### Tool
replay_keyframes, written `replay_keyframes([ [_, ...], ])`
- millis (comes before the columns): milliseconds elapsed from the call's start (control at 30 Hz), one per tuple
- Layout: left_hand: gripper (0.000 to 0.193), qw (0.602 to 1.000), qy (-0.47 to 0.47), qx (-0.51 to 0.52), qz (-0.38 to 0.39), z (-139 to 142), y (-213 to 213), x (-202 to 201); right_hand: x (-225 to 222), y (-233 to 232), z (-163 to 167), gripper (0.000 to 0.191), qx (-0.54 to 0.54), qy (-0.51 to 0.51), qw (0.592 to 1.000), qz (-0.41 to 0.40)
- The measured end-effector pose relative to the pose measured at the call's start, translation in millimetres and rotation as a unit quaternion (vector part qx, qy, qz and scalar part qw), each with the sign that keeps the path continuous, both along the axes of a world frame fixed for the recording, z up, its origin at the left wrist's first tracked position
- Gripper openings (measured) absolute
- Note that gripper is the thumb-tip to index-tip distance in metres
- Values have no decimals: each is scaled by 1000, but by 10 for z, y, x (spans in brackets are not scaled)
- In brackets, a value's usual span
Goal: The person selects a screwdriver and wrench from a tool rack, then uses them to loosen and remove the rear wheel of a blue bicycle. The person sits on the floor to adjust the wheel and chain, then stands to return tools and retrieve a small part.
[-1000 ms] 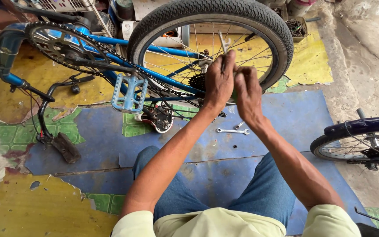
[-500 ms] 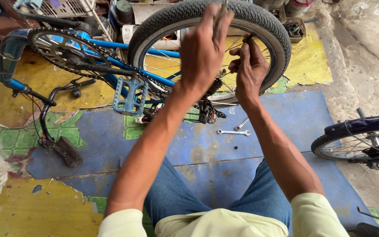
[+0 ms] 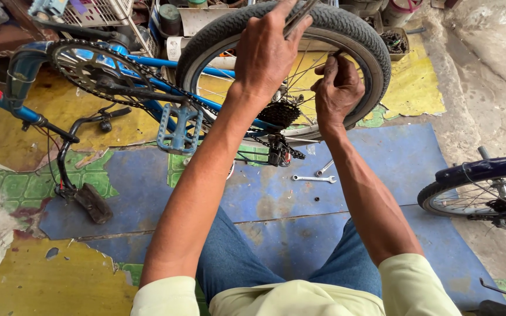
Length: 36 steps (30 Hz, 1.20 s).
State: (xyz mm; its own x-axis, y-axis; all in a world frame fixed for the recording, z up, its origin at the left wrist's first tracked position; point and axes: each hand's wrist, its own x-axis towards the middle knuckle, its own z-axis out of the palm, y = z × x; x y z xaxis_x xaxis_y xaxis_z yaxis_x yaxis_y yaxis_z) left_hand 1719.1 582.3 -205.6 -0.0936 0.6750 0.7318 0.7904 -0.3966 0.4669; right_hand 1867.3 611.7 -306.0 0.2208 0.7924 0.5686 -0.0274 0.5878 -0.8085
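A blue bicycle stands upside down in front of me, its rear wheel with a black tyre (image 3: 364, 41) nearest. My left hand (image 3: 267, 52) is raised to the top of the tyre, fingers closed around a thin dark metal tool (image 3: 300, 11). My right hand (image 3: 338, 90) is inside the wheel just below the rim, pinching a small dark tool (image 3: 335, 54) against the spokes. The sprocket cluster (image 3: 279, 114) and the chain sit below both hands.
A blue pedal (image 3: 178, 129) and chainring (image 3: 83, 64) lie to the left, and the saddle (image 3: 93, 203) rests on the floor. Two wrenches (image 3: 314, 178) lie on the blue mat. Another bicycle's wheel (image 3: 481, 193) is at the right. Crates and tins stand behind.
Both hands have risen from the hub area to the upper part of the wheel. The left hand now reaches the top of the tyre and the right one sits by the rim.
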Motion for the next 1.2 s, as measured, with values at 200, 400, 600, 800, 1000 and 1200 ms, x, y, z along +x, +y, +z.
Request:
replay_keyframes([
  [200, 40, 999, -14, -31, -3, -6, 61, 166, 27, -6, -8, 21, -12, 18, 1000, -10],
  [400, 43, 999, 3, -47, -7, -81, 206, 493, 125, -53, -15, 20, -66, 82, 994, 1],
  [600, 40, 996, 43, -80, -27, -352, 432, 971, 291, 13, -203, 22, -92, 118, 988, -44],
  [800, 48, 988, 112, -95, -47, -550, 497, 1303, 460, -6, -400, 24, -123, 191, 974, 2],
  [1000, 56, 987, 124, -87, -60, -566, 212, 1158, 702, -182, -595, 20, -242, 36, 969, -28],
  [1200, 66, 993, 101, -60, -16, -346, 155, 727, 1248, -200, -600, 29, 140, -363, 907, -161],
])
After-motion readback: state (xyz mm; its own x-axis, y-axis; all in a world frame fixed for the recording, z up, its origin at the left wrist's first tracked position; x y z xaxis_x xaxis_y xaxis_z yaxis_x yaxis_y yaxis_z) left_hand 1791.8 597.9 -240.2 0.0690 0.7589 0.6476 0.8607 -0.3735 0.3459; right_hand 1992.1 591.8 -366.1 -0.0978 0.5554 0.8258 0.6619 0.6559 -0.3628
